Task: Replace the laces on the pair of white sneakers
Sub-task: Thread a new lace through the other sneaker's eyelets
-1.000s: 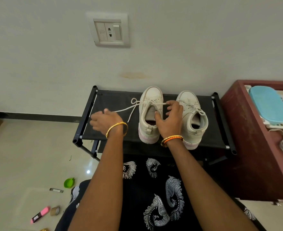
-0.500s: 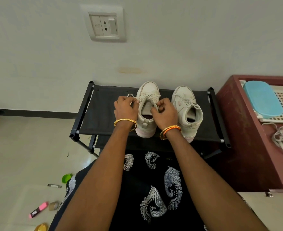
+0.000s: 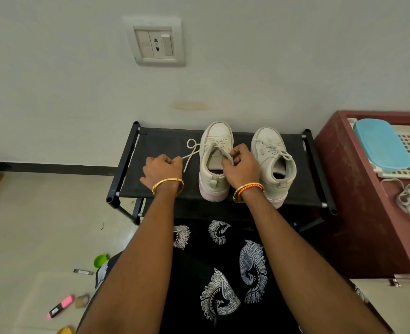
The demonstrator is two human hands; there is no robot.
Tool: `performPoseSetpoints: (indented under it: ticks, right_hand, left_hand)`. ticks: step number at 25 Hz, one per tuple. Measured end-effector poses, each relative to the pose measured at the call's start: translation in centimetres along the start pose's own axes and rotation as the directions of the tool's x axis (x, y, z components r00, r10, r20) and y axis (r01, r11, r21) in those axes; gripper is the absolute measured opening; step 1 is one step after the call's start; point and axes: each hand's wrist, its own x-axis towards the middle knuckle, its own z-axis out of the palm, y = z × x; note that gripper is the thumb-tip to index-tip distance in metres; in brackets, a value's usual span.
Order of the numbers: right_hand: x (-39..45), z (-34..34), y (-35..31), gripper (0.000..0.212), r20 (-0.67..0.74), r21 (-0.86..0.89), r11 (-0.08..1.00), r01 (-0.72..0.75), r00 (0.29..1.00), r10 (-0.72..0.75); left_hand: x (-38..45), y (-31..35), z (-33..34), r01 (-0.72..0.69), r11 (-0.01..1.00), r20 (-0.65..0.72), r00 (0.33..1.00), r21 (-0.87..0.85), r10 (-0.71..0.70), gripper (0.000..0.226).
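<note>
Left hand [image 3: 161,170] pulled lace [image 3: 191,150] leftward.

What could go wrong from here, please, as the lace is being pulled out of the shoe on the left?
The left hand pulls the lace sideways, and it crosses itself in a loop, so it might knot. The right hand has only a fingertip grip at the left shoe tongue, so that shoe might slide toward the rack front edge.

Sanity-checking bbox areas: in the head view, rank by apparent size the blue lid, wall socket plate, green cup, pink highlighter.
1. Blue lid
2. Wall socket plate, close to the lid, so that order is unsure
3. Pink highlighter
4. Green cup, close to the highlighter, partly hidden
</note>
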Motion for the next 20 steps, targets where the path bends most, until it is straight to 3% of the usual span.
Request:
performPoseSetpoints:
  ticks: [4, 9, 11, 13, 15, 17, 18, 20]
  right_hand:
    - [0.0, 0.2, -0.3, 0.013, 0.013, -0.045, 0.999, -0.001, 1.000, 0.001]
    - [0.5, -1.6, 0.3, 0.012, -0.023, -0.068, 0.998, -0.009, 1.000, 0.007]
    - [0.4, -1.5, 0.1, 0.014, 0.017, -0.077, 0.997, 0.028, 1.000, -0.026]
    - [0.1, -0.7, -0.5, 0.015, 0.020, -0.095, 0.994, 0.049, 0.999, -0.047]
    - [-0.2, -0.1, -0.9, 0.015, 0.004, -0.093, 0.994, 0.055, 0.998, -0.055]
    - [-0.2, -0.2, -0.8, 0.016, -0.001, -0.093, 0.994, 0.064, 0.998, -0.064]
    - [-0.1, -0.4, -0.7, 0.016, 0.004, -0.097, 0.993, 0.068, 0.998, -0.068]
    - [-0.1, -0.7, -0.7, 0.016, 0.014, -0.108, 0.991, 0.077, 0.997, -0.076]
  left_hand:
    - [-0.5, 0.1, 1.6, -0.002, 0.992, 0.040, 0.999, 0.129, -0.003, 0.030]
    - [1.1, -3.1, -0.9, 0.151, 0.959, 0.020, 0.987, 0.241, -0.160, 0.023]
    - [1.4, -3.3, -1.6, 0.059, 0.971, -0.053, 0.997, 0.232, -0.048, 0.020]
    - [0.7, -1.4, -1.3, -0.140, 0.987, -0.104, 0.983, 0.075, 0.148, 0.015]
    - [-0.5, 1.0, -0.1, -0.396, 0.912, -0.054, 0.918, -0.101, 0.393, 0.013]
    - [-1.2, 2.5, 1.2, -0.597, 0.790, 0.027, 0.795, -0.143, 0.606, 0.027]
    - [-1.1, 2.9, 1.7, -0.649, 0.750, 0.031, 0.753, -0.127, 0.657, 0.027]
    - [-0.7, 3.1, 2.2, -0.673, 0.731, 0.003, 0.736, -0.112, 0.677, 0.017]
